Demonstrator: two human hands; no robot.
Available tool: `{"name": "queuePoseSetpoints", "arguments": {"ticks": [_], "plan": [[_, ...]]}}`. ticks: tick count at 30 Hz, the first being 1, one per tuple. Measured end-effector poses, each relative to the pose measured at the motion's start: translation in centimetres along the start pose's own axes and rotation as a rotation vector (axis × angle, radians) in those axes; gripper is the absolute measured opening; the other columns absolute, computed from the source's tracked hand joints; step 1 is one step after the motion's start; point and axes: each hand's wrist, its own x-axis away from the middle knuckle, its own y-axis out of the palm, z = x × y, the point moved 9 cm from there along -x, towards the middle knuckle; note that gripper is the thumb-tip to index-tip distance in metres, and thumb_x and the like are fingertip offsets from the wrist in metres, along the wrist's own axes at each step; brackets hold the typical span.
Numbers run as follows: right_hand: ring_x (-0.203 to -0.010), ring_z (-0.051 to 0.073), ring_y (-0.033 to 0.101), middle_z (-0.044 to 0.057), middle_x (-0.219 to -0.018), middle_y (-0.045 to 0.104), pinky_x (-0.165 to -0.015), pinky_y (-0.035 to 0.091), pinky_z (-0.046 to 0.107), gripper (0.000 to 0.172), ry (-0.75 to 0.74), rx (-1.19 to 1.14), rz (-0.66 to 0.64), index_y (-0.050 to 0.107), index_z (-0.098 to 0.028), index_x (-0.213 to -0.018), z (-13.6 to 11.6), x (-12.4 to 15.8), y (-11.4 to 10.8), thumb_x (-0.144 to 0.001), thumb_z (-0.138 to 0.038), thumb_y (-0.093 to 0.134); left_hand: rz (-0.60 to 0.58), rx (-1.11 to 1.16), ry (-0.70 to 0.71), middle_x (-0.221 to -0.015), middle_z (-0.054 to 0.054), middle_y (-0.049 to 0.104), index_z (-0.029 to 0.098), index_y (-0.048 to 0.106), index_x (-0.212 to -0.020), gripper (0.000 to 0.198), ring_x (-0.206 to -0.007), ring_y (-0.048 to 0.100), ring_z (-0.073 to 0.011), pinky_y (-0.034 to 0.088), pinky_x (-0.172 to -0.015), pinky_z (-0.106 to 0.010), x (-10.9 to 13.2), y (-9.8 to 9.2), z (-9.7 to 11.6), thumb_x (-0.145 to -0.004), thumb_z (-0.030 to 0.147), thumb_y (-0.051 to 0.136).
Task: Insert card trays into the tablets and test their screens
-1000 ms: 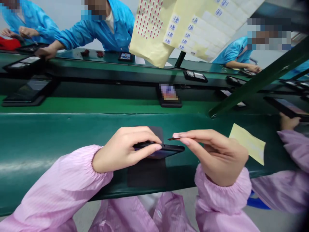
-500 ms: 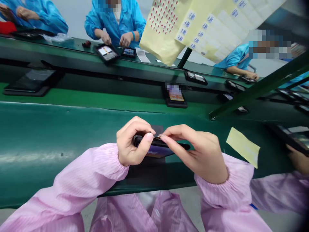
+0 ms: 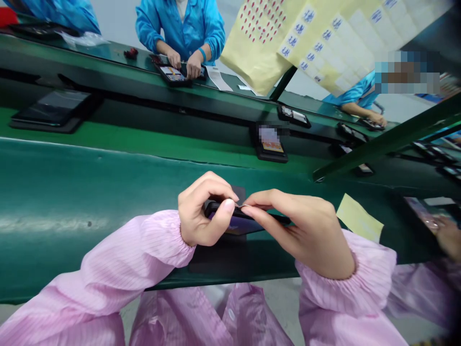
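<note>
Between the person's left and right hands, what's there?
The head view shows a black-edged phone between them. The left hand grips it, and the right hand has its fingertips at its top edge, above the green conveyor belt.

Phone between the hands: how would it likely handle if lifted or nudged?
The phone is probably rigid: it shows no bend in the left hand's pinch. Its glossy face looks slippery. Being a flat slab, it would likely slide, not roll.

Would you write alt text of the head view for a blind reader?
A left hand grips a black smartphone above a green conveyor belt, while the right hand pinches at its upper edge. Beyond, a co-worker in a blue smock handles another phone.
</note>
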Motion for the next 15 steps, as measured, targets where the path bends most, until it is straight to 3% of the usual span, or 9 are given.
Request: {"name": "queuePoseSetpoints", "arguments": {"ticks": [5, 15], "plan": [[-0.069, 0.009, 0.065, 0.0, -0.077, 0.071, -0.066, 0.048, 0.017, 0.015, -0.006, -0.111, 0.034, 0.061, -0.02, -0.082, 0.4, 0.1, 1.1, -0.094, -0.02, 0.052, 0.004, 0.003, 0.003, -0.073, -0.002, 0.063, 0.016, 0.061, -0.084, 0.005, -0.066, 0.058, -0.0111, 0.048, -0.058, -0.024, 0.1, 0.0, -0.1, -0.083, 0.014, 0.056], [-0.065, 0.008, 0.058, 0.0, -0.073, 0.066, -0.06, 0.043, 0.017, 0.018, -0.08, -0.101, -0.004, 0.061, -0.018, -0.082, 0.2, 0.9, 2.3, -0.095, -0.016, 0.049, 0.001, -0.011, 0.009, -0.072, -0.002, 0.062, 0.016, 0.06, -0.084, 0.005, -0.064, 0.058, -0.0106, 0.046, -0.055, -0.023, 0.0, -0.1, 0.1, -0.084, 0.014, 0.056]]}}
